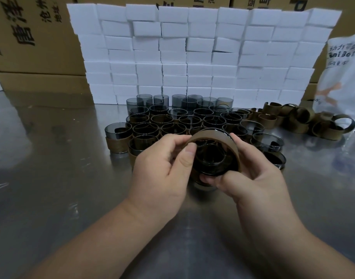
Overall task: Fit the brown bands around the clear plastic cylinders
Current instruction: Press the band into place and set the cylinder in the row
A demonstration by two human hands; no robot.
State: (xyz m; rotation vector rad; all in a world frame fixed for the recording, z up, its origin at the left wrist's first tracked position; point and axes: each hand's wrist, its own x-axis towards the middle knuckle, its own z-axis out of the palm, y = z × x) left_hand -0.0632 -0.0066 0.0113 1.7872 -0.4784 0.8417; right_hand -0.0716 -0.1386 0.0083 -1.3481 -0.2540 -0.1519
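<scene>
While dozens of banded cylinders (166, 119) stand clustered on the table (51, 168), the left hand (162, 166) pinches a band (213, 135) partly fitted round the cylinder (215, 162) gripped by the right hand (259, 178), with bare cylinders (144, 100) behind and loose bands (305, 119) on the right yet to be fitted.

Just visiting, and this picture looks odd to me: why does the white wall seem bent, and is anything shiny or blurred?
All head view: the wide lens bows the white blocks at the sides; the metal table shows soft glare; the plastic bag at the right edge is smeared; the left hand, right hand and brown band look sharp.
</scene>
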